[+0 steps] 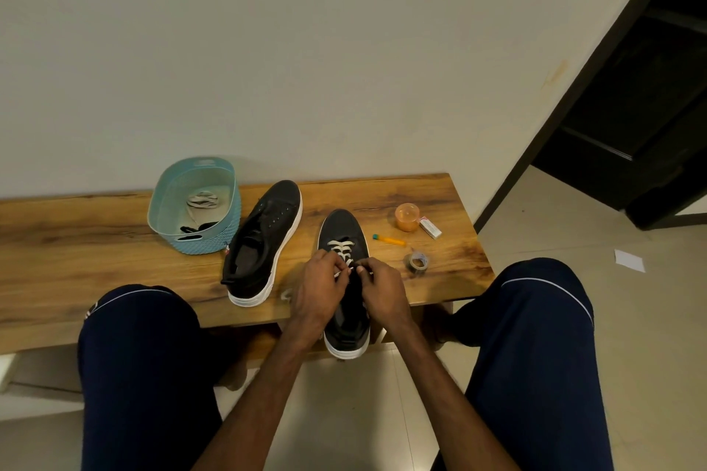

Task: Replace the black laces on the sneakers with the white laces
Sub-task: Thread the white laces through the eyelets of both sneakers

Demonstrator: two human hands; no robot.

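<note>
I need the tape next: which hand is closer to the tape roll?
Right. The right hand works the white lace just left of the tape roll; the left hand sits farther away, across the sneaker.

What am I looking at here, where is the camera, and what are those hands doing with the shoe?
There is no machine here. The one picture comes from a camera worn on a person's head, looking down past their knees at a wooden bench. The left hand and right hand each pinch part of a white lace that is partly threaded through the nearer black sneaker. A second sneaker lies beside it with bare eyelets. A blue basket holds a bundled white lace and something black. To the right lie an orange cup, a small white box, a yellow pen and a tape roll.
</note>
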